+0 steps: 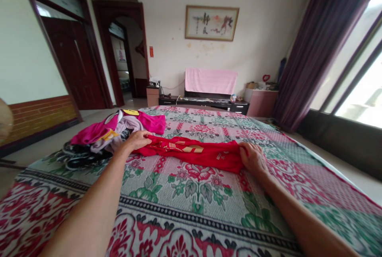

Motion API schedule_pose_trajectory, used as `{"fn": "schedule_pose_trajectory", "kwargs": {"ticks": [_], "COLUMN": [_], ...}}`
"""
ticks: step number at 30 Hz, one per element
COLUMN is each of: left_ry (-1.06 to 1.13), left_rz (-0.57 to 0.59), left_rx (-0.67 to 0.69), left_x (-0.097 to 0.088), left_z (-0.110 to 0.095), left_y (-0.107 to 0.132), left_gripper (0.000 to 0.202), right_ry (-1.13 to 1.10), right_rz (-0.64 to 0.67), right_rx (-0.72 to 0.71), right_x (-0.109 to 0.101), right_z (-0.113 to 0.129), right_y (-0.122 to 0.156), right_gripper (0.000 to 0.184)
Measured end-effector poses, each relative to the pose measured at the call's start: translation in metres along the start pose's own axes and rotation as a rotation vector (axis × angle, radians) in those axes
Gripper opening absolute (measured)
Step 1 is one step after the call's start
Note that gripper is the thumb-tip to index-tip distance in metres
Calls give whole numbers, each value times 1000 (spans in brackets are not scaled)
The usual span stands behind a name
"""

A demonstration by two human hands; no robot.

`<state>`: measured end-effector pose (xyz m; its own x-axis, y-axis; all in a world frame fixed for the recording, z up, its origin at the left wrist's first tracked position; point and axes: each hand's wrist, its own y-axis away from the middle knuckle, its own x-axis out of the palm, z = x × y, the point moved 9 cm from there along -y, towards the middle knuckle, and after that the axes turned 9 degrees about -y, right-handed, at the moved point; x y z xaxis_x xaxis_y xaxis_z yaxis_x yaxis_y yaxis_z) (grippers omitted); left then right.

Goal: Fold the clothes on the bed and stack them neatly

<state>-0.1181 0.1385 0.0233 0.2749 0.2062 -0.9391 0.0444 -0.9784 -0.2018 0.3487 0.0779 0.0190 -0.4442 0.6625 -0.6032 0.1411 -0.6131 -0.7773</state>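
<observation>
A red garment [209, 155] with a gold and white print is stretched sideways in a long narrow strip, low over the bed cover. My left hand [139, 141] pinches its left end, beside a heap of clothes. At the right end, my right hand [253, 159] grips the cloth between thumb and fingers. The fabric is bunched and creased toward the left and flatter toward the right. What kind of garment it is, I cannot make out.
A pile of clothes [110, 129] in pink, lilac and black lies to the left. Beneath everything spreads a flowered cover [197, 205]. Beyond its far edge stand a low black cabinet [240, 108] and a screen draped with a pink cloth [210, 80]. A purple curtain [316, 38] hangs at right.
</observation>
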Motion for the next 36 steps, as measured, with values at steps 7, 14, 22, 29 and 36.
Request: {"fn": "schedule_pose_trajectory", "kwargs": {"ticks": [7,14,22,29,36], "left_ry": [-75,20,139,170,203], "left_rz": [-52,-418,-671,-716,-696], "left_rx": [0,-103,-90,-189,-210], "left_x": [0,-43,-72,-77,-74], "left_z": [2,6,1,5,3], "left_y": [-1,2,14,25,25], "left_gripper": [35,37,37,36,41], "right_ry": [-27,3,16,-7,-113], "right_rz": [83,110,108,99,23], "right_rx": [9,-4,-20,-12,50], "right_x": [9,12,11,7,-3], "right_z": [-3,0,3,7,6], "right_y": [3,5,5,2,-2], "right_gripper": [23,26,26,20,19]}}
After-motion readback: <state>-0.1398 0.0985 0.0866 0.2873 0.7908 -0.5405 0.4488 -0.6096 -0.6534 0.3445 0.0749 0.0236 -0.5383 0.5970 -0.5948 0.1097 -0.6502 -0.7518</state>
